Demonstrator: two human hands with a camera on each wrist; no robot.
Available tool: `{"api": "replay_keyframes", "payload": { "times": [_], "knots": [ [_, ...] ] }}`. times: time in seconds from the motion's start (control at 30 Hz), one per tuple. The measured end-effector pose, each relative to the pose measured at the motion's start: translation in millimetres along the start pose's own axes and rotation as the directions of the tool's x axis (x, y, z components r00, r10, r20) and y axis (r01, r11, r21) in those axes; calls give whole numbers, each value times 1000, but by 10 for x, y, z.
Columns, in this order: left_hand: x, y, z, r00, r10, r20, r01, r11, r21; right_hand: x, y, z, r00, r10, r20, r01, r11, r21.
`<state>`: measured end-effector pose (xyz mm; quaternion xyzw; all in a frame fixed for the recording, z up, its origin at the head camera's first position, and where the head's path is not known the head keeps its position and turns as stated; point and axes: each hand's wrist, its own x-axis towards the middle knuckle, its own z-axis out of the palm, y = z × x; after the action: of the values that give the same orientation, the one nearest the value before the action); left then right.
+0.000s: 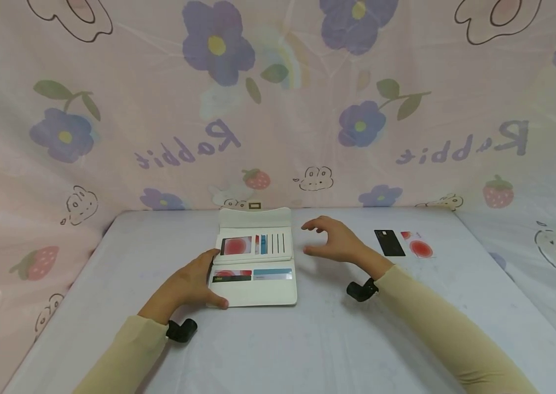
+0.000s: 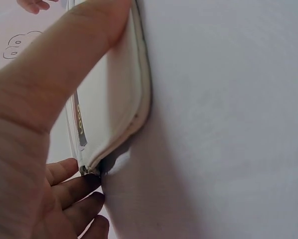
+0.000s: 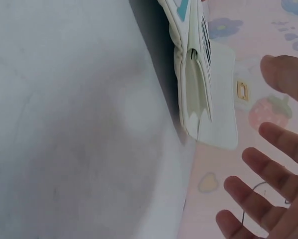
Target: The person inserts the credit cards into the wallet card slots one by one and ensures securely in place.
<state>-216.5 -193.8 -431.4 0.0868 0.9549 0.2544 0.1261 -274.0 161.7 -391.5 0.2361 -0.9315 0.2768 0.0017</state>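
A white wallet (image 1: 258, 294) lies unfolded, its flap raised at the far side and cards in its slots. My left hand (image 1: 189, 283) holds it by the left edge. In the left wrist view the thumb (image 2: 84, 40) lies across the wallet's face, and the other fingers (image 2: 79, 191) are at its edge. To the right of the wallet, my right hand (image 1: 334, 241) is held apart from it with nothing in its grasp. The right wrist view shows its spread fingers (image 3: 268, 184) beside the wallet's open side pocket (image 3: 195, 89).
A black card (image 1: 389, 243) and a white card with a red circle (image 1: 421, 249) lie side by side on the table (image 1: 278, 350), right of my right hand. A printed cloth (image 1: 278, 109) with flowers and rabbits hangs behind the table.
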Motion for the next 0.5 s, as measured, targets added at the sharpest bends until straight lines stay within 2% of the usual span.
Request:
{"api": "replay_keyframes", "payload": {
  "times": [0.5],
  "knots": [
    [-5,15,-13,1000,-6,4,6,1000,8,-131,114,-171,1000,5,-6,-5,999,-46]
  ]
}}
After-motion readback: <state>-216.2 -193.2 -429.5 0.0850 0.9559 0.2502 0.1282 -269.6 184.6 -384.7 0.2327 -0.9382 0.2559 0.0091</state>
